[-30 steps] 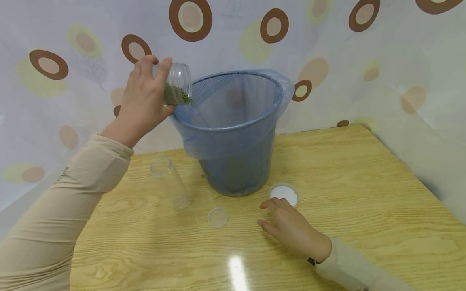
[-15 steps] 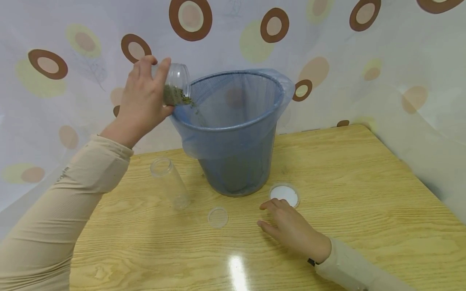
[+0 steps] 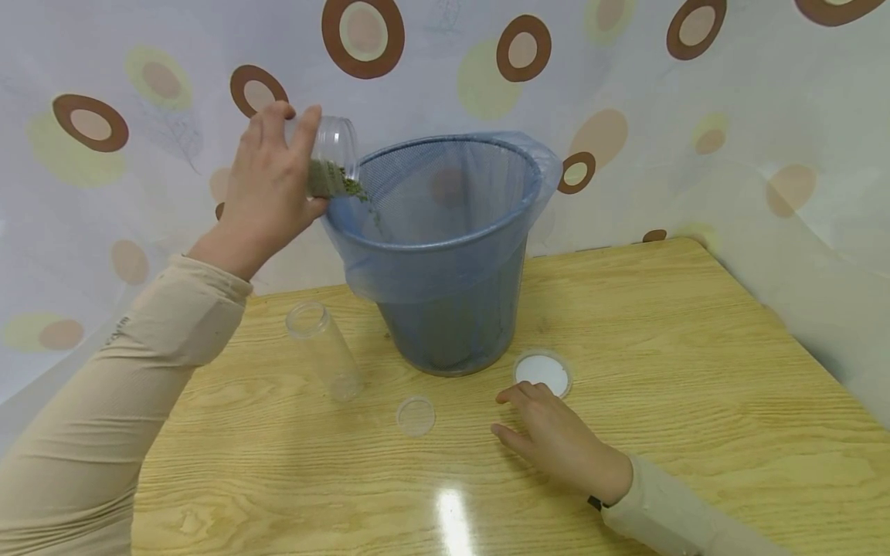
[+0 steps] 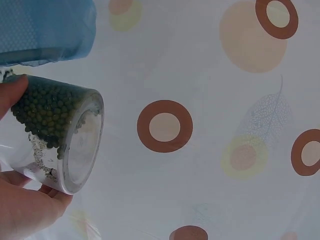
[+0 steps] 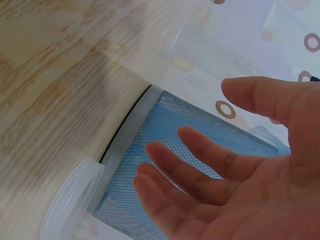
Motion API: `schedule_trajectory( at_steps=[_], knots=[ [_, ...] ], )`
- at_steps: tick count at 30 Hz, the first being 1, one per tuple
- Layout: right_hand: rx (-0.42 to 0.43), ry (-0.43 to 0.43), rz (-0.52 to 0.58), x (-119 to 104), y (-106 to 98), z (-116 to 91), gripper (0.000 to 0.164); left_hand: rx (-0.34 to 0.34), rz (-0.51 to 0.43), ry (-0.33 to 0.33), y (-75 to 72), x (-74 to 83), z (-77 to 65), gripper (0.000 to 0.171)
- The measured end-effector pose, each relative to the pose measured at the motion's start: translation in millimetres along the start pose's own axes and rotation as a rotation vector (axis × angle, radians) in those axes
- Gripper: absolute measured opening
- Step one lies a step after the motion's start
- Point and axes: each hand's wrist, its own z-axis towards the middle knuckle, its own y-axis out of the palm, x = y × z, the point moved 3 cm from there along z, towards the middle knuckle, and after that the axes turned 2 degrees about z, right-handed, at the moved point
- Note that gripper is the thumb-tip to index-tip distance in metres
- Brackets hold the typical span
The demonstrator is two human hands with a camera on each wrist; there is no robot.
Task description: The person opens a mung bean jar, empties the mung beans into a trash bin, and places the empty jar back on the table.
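My left hand (image 3: 267, 181) grips a clear plastic jar (image 3: 337, 143), tipped sideways with its mouth over the left rim of a mesh trash can (image 3: 452, 324). Green beans (image 4: 47, 110), which look like mung beans, lie along the lower side of the jar, and a thin stream drops from its mouth into the can. A blue plastic bag (image 3: 417, 270) lines the can and folds over its rim. My right hand (image 3: 556, 432) holds nothing, its fingers loosely bent, just in front of a white round lid (image 3: 542, 373) on the table.
A tall clear jar (image 3: 323, 351) stands uncapped left of the can. Between it and my right hand lies a small clear lid (image 3: 416, 415). The wooden table (image 3: 660, 347) meets a wall covering with printed circles (image 3: 633, 77) behind the can.
Beans have begun streaming from the tipped jar into the can. The left hand and jar have shifted slightly left and up. My right hand stays where it was.
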Motion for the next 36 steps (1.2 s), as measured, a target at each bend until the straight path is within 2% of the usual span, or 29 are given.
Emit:
schedule_trajectory(
  at_steps=[24, 36],
  knots=[
    [-0.007, -0.011, 0.013, 1.2, 2.9, -2.2, 0.031, -0.048, 0.023, -0.055, 1.4, -1.5, 3.8, 0.090],
    [-0.009, -0.037, 0.016, 0.0, 5.2, -2.6, 0.031, -0.015, 0.023, -0.025, 1.6, -1.7, 2.1, 0.089]
  ],
)
